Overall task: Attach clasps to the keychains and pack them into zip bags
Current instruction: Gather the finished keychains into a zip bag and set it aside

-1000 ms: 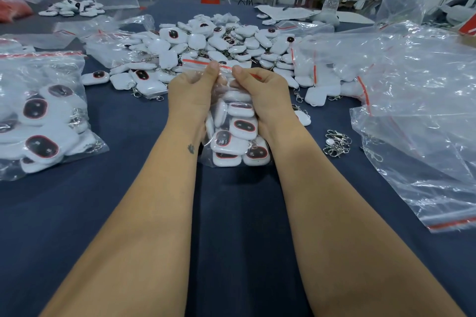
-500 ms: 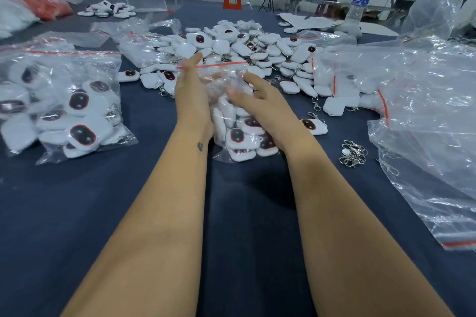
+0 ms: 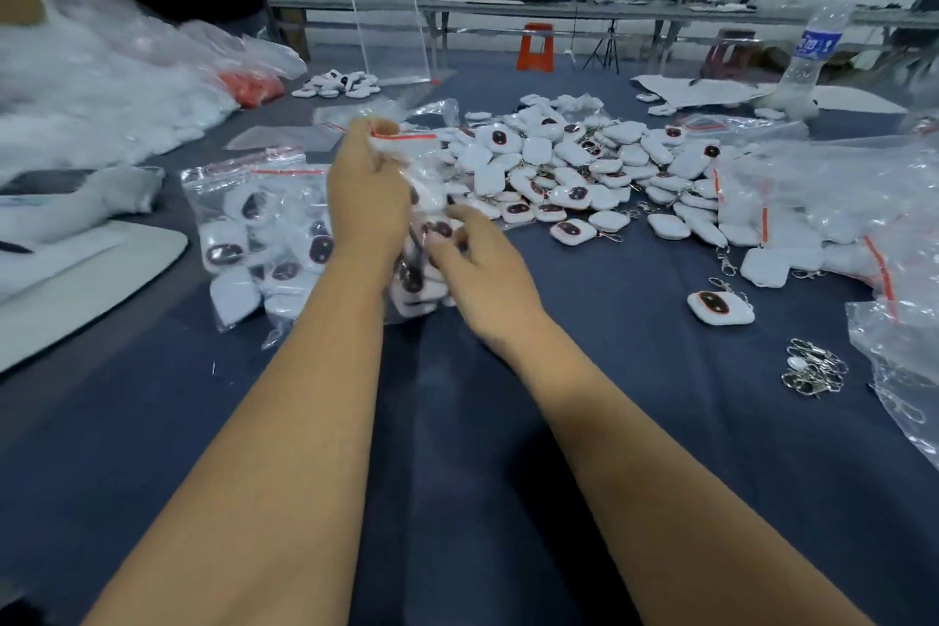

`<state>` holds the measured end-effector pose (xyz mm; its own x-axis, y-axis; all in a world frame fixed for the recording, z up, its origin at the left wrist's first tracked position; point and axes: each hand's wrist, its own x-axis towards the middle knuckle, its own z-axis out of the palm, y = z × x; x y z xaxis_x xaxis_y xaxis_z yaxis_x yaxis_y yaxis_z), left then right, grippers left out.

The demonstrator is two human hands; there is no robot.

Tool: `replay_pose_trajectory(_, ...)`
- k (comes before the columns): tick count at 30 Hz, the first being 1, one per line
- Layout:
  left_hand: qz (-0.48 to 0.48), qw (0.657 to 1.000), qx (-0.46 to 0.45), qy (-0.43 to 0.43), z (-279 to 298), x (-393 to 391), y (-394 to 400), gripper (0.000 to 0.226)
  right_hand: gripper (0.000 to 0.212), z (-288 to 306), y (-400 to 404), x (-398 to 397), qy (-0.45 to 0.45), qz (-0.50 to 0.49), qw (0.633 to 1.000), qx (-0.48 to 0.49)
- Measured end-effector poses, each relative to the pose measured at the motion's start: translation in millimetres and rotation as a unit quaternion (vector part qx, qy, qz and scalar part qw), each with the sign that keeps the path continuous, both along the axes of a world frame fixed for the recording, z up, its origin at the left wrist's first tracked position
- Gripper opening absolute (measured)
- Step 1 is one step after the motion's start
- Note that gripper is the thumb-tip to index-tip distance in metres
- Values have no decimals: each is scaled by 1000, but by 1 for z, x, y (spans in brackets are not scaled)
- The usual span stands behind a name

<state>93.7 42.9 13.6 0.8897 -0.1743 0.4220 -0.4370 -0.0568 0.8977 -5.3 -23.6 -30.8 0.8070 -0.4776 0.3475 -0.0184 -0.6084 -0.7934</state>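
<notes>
Zip bag [image 3: 416, 219] in hands, keychain pile [image 3: 574, 173] behind, clasps [image 3: 813, 369] right

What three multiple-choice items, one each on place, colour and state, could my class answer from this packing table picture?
1. Where do the loose metal clasps lie?
A) right of the arms B) on the white tray C) inside a bag

2. What colour is the strip on the zip bag being held?
A) blue B) red C) green

3. What is the left hand doing?
A) resting flat B) gripping the bag's top C) holding a bottle

Answers: 1 A, they sit on the cloth at the right; 2 B, the seal shows red; 3 B, its fingers pinch the strip.
</notes>
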Motion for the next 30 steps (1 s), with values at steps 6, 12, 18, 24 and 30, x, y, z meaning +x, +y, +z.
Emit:
replay_pose_trajectory(6, 219, 948, 219, -75, 0, 3, 13, 69, 44, -10, 33, 28, 127, 53, 966, -217)
replay_pose_trajectory(12, 100, 964, 70, -237, 3, -58, -30, 72, 27, 0, -13, 0, 135, -31, 971, -193)
replay_pose_trajectory(18, -165, 985, -37, 23, -20, -118, -97, 35, 34, 18, -98, -82, 130, -353, 900, -222)
replay_pose_trajectory(24, -289, 949, 47, 121, -55, -147, -134, 33, 61, 15, -137, -163, 195, -560, 800, -88)
replay_pose_trajectory(30, -318, 933, 40, 166, -61, -134, -134, 33, 62, 5, -142, -177, 131, -550, 820, -88)
